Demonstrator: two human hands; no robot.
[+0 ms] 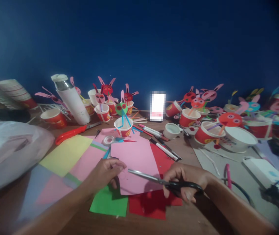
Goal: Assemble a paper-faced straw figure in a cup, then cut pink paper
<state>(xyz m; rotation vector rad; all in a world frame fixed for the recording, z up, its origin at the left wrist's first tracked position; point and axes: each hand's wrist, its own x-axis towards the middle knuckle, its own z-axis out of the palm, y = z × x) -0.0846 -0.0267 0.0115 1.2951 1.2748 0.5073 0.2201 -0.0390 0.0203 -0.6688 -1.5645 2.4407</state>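
My right hand [187, 181] grips a pair of scissors [148, 177] by the black handles. Their silver blades look closed and point left over a pink paper sheet [139, 156]. Facing the tip is my left hand [111, 169], thumb and fingers pinched together above the sheet's left edge. Whatever sits in that pinch is too small, and too close in colour to the pink paper, to make out. Under the pink sheet, red paper [148, 207] and green paper [110, 202] stick out toward me.
Paper cups with cut-paper animal figures, such as a green one [122, 109], line the back. Markers [164, 149], a tape roll [109, 140], a white mug [172, 130] and an orange-handled cutter [72, 133] lie around. A white flask [72, 101] stands left, near a plastic bag [12, 150].
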